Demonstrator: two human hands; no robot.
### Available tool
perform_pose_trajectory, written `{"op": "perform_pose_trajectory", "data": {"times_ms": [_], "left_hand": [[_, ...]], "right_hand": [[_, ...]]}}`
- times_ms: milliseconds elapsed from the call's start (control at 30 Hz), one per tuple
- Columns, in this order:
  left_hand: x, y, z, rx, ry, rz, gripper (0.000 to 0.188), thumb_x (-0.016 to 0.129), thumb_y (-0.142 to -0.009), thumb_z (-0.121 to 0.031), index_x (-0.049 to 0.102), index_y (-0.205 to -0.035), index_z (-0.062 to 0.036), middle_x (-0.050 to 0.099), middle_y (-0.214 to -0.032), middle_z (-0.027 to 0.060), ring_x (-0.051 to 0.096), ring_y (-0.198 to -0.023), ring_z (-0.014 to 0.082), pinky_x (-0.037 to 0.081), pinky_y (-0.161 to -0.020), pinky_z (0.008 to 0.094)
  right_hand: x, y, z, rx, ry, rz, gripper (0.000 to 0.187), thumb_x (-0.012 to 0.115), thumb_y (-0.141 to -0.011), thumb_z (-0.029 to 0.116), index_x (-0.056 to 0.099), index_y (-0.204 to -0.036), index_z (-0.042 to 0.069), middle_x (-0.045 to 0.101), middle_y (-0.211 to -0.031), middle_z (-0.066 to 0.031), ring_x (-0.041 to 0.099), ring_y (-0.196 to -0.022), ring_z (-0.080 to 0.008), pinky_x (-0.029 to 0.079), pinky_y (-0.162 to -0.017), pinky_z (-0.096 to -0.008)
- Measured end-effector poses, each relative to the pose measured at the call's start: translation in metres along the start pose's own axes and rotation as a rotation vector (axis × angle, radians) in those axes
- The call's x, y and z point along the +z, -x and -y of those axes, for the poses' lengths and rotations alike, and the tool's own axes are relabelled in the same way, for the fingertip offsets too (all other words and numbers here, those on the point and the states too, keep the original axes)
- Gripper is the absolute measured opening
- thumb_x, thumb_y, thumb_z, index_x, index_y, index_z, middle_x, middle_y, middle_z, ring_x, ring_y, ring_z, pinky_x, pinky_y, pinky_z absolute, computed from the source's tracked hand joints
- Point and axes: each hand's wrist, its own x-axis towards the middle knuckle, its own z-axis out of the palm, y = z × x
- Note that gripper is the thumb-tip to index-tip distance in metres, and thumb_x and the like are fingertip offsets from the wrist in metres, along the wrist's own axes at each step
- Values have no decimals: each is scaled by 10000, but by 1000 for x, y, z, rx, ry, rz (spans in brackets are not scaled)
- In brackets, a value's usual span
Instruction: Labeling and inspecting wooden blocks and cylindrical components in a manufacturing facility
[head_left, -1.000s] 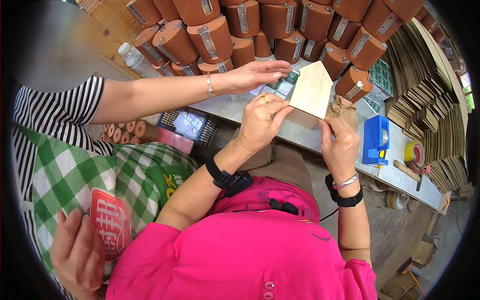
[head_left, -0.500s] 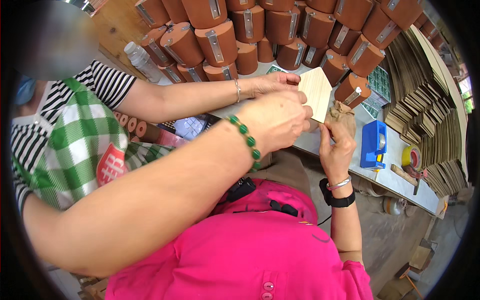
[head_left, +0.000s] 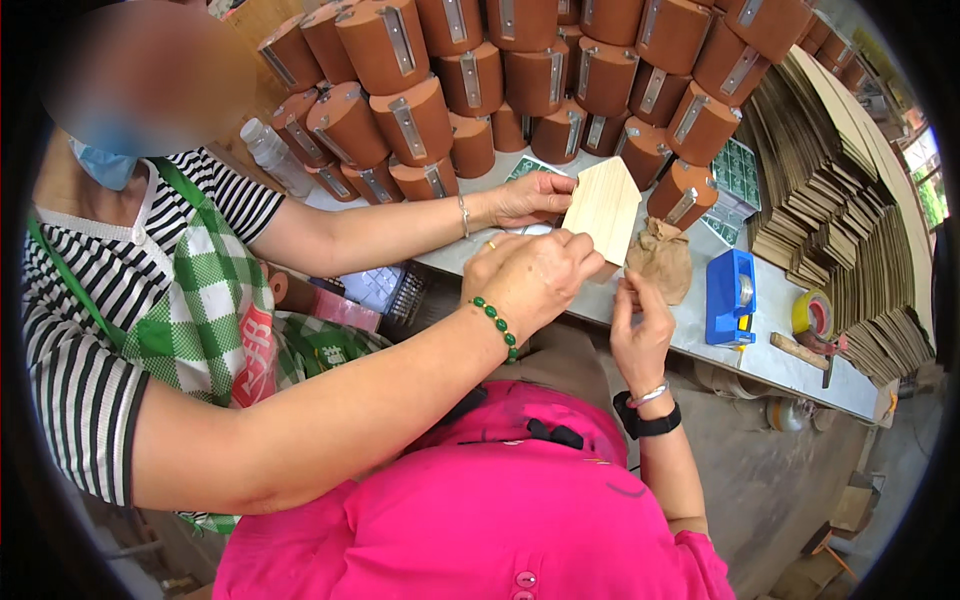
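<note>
My right hand (head_left: pixel 643 330), with a black watch and a silver bangle, is raised at the table's front edge. Its thumb and fingertips are pinched together; anything between them is too small to make out. Just beyond is a pale wooden house-shaped piece (head_left: pixel 604 212), apart from my fingertips. A co-worker at my left holds that piece: the far hand (head_left: pixel 535 197) at its left edge, the near hand (head_left: pixel 535 270), with green beads at the wrist, at its lower end. Beside my fingers lies a crumpled brown paper or cloth (head_left: pixel 660 262). My left hand does not show.
Stacked terracotta-coloured cylinders (head_left: pixel 530 80) with metal strips line the back. Right of them are green-white patterned sheets (head_left: pixel 735 175) and piled cardboard (head_left: pixel 830 200). A blue tape dispenser (head_left: pixel 728 300), yellow tape roll (head_left: pixel 812 313) and hammer (head_left: pixel 800 352) lie at right; a clear bottle (head_left: pixel 270 152) stands left.
My right hand has come off the lower corner of the wooden piece and drawn slightly down and left. The co-worker has leaned in, keeping hold of the piece.
</note>
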Motion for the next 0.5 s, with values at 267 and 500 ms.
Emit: {"op": "perform_pose_trajectory", "data": {"times_ms": [267, 500], "left_hand": [[-1, 5, 9, -117, 228, -170, 213, 390, -958, -150, 563, -972, -25, 570, -997, 64, 580, -1046, 189, 460, -887, 319], [-3, 9, -19, -238, 1002, -160, 332, 333, -950, -175, 556, -1024, 59, 561, -1065, 136, 549, -1049, 230, 427, -959, 334]], "right_hand": [[9, 4, -27, 337, -352, -94, 180, 551, -988, 61, 632, -1106, -47, 681, -806, -75, 628, -650, -102, 521, -585, -234], [2, 5, -30, 406, -486, -64, 117, 580, -992, 97, 620, -1000, -12, 656, -786, -43, 603, -649, -73, 491, -567, -209]]}}
